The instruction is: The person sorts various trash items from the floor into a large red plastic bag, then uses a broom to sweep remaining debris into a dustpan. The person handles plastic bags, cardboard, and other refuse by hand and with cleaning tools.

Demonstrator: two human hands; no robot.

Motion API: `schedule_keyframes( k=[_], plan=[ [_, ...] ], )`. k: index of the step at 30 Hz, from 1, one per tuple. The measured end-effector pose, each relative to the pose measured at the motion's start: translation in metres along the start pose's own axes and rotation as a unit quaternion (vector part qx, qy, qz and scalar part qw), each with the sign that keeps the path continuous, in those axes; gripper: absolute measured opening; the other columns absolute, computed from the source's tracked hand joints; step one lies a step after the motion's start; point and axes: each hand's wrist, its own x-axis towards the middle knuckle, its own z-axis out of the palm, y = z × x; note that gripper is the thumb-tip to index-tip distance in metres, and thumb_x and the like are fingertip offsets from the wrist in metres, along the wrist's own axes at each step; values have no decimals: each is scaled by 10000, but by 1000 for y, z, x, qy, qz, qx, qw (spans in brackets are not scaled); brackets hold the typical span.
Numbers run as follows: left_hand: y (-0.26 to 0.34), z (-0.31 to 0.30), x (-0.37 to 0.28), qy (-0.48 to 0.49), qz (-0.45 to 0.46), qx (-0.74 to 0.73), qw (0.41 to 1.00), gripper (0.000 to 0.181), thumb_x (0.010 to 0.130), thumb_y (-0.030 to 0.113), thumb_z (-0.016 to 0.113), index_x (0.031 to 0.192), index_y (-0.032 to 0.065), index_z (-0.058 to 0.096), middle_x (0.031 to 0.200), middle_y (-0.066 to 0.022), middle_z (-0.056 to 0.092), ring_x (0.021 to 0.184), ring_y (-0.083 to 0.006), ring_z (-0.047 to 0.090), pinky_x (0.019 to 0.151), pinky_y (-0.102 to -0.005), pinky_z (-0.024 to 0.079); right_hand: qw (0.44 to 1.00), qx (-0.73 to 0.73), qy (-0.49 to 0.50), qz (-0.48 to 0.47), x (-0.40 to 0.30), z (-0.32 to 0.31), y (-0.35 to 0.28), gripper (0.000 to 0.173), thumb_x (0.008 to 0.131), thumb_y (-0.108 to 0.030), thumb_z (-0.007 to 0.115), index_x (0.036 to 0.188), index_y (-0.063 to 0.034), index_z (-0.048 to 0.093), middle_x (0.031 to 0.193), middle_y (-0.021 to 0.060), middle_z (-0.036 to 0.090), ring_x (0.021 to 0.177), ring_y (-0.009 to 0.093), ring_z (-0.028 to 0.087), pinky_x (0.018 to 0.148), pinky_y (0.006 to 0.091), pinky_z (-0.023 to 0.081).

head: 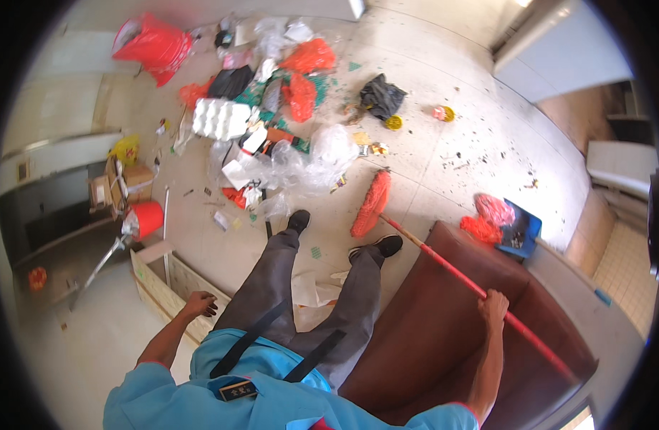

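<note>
My right hand (493, 309) grips the red pole of a broom (447, 262), which slants across the brown leather sofa (447, 333). The broom's fuzzy red head (371, 204) rests on the floor near my right shoe. Empty and with loosely bent fingers, my left hand (202, 305) hangs over a long open wooden box (173, 295). In front of my feet spreads a heap of litter. It holds clear plastic film (297, 166), a white egg-tray-like piece (220, 119), orange-red plastic bags (309, 55) and a black bag (231, 82).
A blue dustpan (523, 228) with red and pink bags beside it lies behind the sofa. A black bag (382, 97) and dark crumbs dot the floor. At left are a red bucket (145, 219) and cardboard boxes (130, 183). A large red bag (157, 47) stands farther off.
</note>
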Motion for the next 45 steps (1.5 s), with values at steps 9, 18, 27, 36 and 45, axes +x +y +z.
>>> schedule_keyframes(
  k=[9,18,27,36,45],
  plan=[
    [-62,-26,49,-12,-29,-123,992,335,902,185,586,1123,-66,574,824,-187,686,626,-271,689,520,-350,566,993,105,34,30,-91,-110,-126,412,830,-446,655,678,-76,556,554,163,572,563,385,597,536,487,463],
    [31,-118,221,-17,108,-182,977,240,949,188,553,1091,-2,594,847,-129,676,657,-199,673,606,-317,573,968,162,76,-176,40,-55,-463,334,889,-376,580,782,-61,564,592,176,595,572,386,607,531,494,462],
    [87,-145,291,-68,164,-240,954,215,948,165,543,1097,23,601,845,-113,677,665,-175,670,590,-293,564,994,52,-48,-78,16,-63,-505,442,920,-475,499,834,-46,564,691,246,608,709,450,596,639,554,432],
    [42,-96,314,-69,63,-245,965,246,913,168,576,1079,-11,610,778,-112,679,576,-158,641,521,-291,540,998,34,-58,-16,-62,-72,-360,387,886,-375,597,734,-18,592,597,227,575,587,414,605,515,491,425],
    [134,-46,451,61,231,-22,971,230,886,179,595,1057,28,625,825,-103,686,703,-210,664,622,-352,533,994,77,-61,53,-99,-20,-332,377,891,-318,630,680,-14,557,500,170,507,424,306,516,426,402,363]
  ],
)
